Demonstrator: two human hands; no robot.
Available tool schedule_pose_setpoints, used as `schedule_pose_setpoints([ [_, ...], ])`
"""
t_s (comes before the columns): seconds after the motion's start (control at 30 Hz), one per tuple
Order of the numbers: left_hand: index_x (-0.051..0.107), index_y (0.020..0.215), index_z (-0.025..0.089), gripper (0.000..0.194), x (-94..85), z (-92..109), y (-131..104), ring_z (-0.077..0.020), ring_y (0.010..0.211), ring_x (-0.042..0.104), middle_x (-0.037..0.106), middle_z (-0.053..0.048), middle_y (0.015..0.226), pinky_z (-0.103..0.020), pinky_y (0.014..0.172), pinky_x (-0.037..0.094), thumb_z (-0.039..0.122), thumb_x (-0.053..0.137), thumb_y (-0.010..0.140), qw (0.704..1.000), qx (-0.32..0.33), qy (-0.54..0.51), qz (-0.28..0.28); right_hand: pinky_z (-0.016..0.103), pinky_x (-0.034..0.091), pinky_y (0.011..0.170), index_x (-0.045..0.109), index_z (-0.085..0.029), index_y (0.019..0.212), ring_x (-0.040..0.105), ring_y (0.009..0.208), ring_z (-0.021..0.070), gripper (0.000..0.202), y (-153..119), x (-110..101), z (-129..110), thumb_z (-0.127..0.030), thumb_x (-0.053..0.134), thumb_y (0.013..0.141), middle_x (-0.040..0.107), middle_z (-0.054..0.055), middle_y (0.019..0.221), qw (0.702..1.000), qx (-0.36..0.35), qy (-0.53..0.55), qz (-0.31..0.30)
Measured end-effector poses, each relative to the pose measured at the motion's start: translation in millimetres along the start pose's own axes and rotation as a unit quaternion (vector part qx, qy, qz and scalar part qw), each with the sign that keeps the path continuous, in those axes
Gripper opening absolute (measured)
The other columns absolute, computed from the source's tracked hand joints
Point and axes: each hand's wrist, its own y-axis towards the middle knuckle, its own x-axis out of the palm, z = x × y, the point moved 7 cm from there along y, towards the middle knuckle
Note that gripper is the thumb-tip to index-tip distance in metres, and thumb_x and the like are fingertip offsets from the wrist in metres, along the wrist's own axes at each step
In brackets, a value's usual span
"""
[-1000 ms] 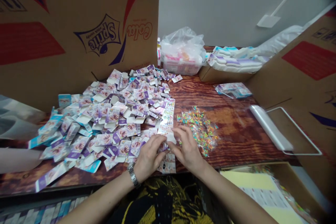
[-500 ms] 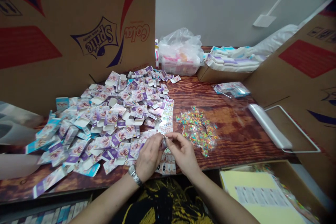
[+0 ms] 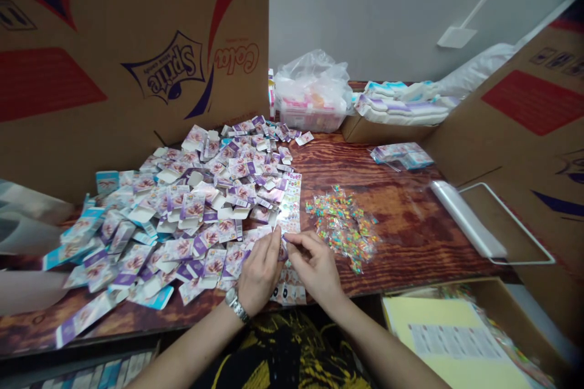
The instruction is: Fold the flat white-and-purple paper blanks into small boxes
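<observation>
Between my hands is a small purple-and-white carton point(image 3: 283, 249), mostly hidden by the fingers. My left hand point(image 3: 258, 270), with a metal watch at the wrist, is closed around its left side. The thumb and fingers of my right hand point(image 3: 318, 266) pinch its right end. Beneath them lies a strip of printed sticker sheets point(image 3: 289, 209). Left of the hands is a large heap of similar small cartons point(image 3: 191, 206), purple or blue with white, several with flaps open. To the right, a pile of tiny clear packets with colourful bits point(image 3: 342, 225) rests on the wooden table.
Large cardboard boxes point(image 3: 137, 12) wall the left and right sides. At the back stand a plastic-bagged tub point(image 3: 312, 97) and an open box of packs point(image 3: 392, 127). A roll of clear film point(image 3: 468, 219) lies right; a box with yellow card point(image 3: 438, 316) sits below the front edge.
My left fingers have straightened and lifted slightly at the carton, while my right fingertips have shifted a little along its end. The heap and the packets stay as they were.
</observation>
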Motion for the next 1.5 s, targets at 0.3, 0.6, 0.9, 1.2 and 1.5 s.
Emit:
schedule_pose_setpoints([
  [0.3, -0.002, 0.143, 0.006, 0.061, 7.2, -1, 4, -0.0243, 0.088, 0.052, 0.053, -0.018, 0.102, -0.039, 0.074, 0.049, 0.016, 0.031, 0.092, 0.993, -0.040, 0.108, -0.018, 0.037, 0.052, 0.085, 0.058, -0.020, 0.118, 0.062, 0.099, 0.0215, 0.031, -21, 6, -3, -0.017, 0.045, 0.090, 0.066, 0.010, 0.108, 0.995, -0.061, -0.037, 0.068],
  [0.6, -0.006, 0.143, 0.008, 0.064, 19.2, -1, 4, -0.0235, 0.091, 0.053, 0.053, -0.018, 0.104, -0.041, 0.077, 0.049, 0.012, 0.030, 0.091, 0.997, -0.042, 0.036, -0.050, 0.039, 0.055, 0.081, 0.058, -0.027, 0.115, 0.063, 0.094, 0.0259, 0.030, -17, 15, 4, -0.021, 0.051, 0.086, 0.066, 0.008, 0.102, 0.997, -0.077, -0.005, -0.001],
  [0.9, 0.031, 0.135, 0.015, 0.048, 2.8, -34, 22, -0.0289, 0.117, 0.044, 0.047, -0.017, 0.124, -0.048, 0.095, 0.043, 0.028, 0.043, 0.091, 0.998, 0.000, 0.030, -0.051, 0.034, 0.054, 0.075, 0.051, -0.015, 0.106, 0.066, 0.079, 0.0156, 0.036, 75, -81, 125, -0.045, 0.046, 0.087, 0.065, 0.008, 0.090, 0.946, 0.083, 0.196, 0.243],
  [1.2, 0.050, 0.119, 0.007, 0.033, 40.3, -25, -12, -0.0250, 0.105, 0.056, 0.060, -0.017, 0.113, -0.040, 0.091, 0.048, 0.020, 0.043, 0.089, 0.985, 0.052, 0.058, -0.154, 0.046, 0.034, 0.104, 0.055, -0.017, 0.122, 0.044, 0.123, 0.0305, 0.061, 63, 10, 98, -0.035, 0.074, 0.067, 0.051, 0.014, 0.131, 0.991, -0.008, -0.046, -0.125],
  [1.5, 0.055, 0.115, 0.009, 0.031, 62.3, -18, -29, -0.0315, 0.117, 0.049, 0.055, -0.018, 0.124, -0.046, 0.094, 0.043, 0.021, 0.048, 0.087, 0.976, 0.054, 0.091, -0.188, 0.050, 0.028, 0.105, 0.047, -0.014, 0.131, 0.039, 0.127, 0.0312, 0.053, 61, 46, 101, -0.038, 0.056, 0.085, 0.045, 0.015, 0.137, 0.873, -0.144, -0.398, -0.244],
])
